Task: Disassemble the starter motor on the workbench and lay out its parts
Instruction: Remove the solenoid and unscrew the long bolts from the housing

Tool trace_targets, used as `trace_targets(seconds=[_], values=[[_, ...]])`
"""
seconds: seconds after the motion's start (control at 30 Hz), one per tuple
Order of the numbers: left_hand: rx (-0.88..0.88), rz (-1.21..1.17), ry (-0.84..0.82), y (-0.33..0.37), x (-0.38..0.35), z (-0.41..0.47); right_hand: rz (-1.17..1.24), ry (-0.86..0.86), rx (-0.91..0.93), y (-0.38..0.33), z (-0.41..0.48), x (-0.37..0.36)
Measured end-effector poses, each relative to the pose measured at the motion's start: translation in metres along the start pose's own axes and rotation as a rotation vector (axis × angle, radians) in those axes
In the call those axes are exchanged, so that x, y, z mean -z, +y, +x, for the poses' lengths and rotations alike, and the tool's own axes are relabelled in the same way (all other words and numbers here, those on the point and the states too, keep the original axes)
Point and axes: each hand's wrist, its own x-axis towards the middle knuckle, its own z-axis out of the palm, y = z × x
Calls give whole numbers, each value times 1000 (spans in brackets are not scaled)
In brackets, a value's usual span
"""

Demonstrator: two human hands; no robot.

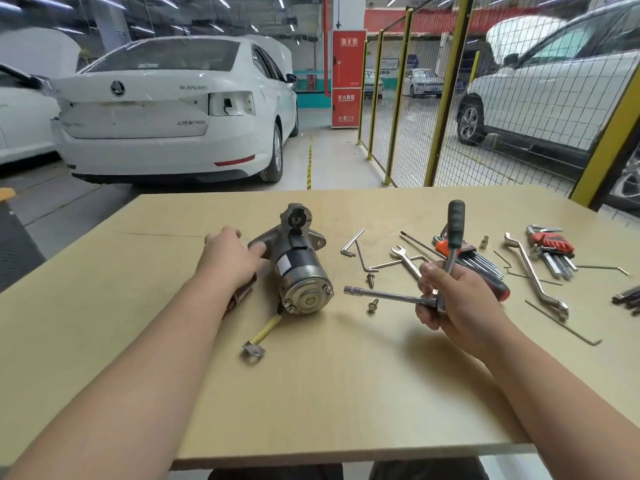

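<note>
My left hand (230,259) covered the motor's (301,268) left flank, thumb straight on the grey casting; whether my fingers curled there, I couldn't tell. The steel-capped cylinder lay mid-bench (311,393), its yellow lead (265,332) trailing toward me. My right hand (450,296) gripped a chrome ratchet (391,294), its black handle upright.

Pale tan wood-grain bench (329,393). Cylindrical metal starter motor (301,271): dark grey body, silver end cap. Braided lead (265,330): yellow. Steel ratchet wrench (455,223): black grip. Hex-key holder (552,241): red.
</note>
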Motion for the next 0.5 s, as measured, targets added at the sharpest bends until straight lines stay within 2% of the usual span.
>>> trace_targets(seconds=[0.03,0.07,0.1,0.17,0.2,0.23,0.3,0.43,0.5], values=[[-17,-51,39,4,0,2,4,-6,2,1,0,1],[-117,-86,84,6,0,2,7,-14,6,2,0,2],[-297,-76,95,6,0,0,6,-22,9,3,0,3],[-682,31,-78,5,-3,-10,3,-33,12,5,0,2],[-792,87,-191,4,-7,-16,6,-33,9,7,0,2],[-830,128,-270,3,-12,-19,10,-27,2,8,0,1],[-811,150,-308,1,-21,-21,17,3,-15,6,-1,1],[-717,198,-230,13,-33,-34,58,55,-11,0,-3,2],[-645,277,-134,26,-37,-42,74,85,-1,-4,-4,4]])
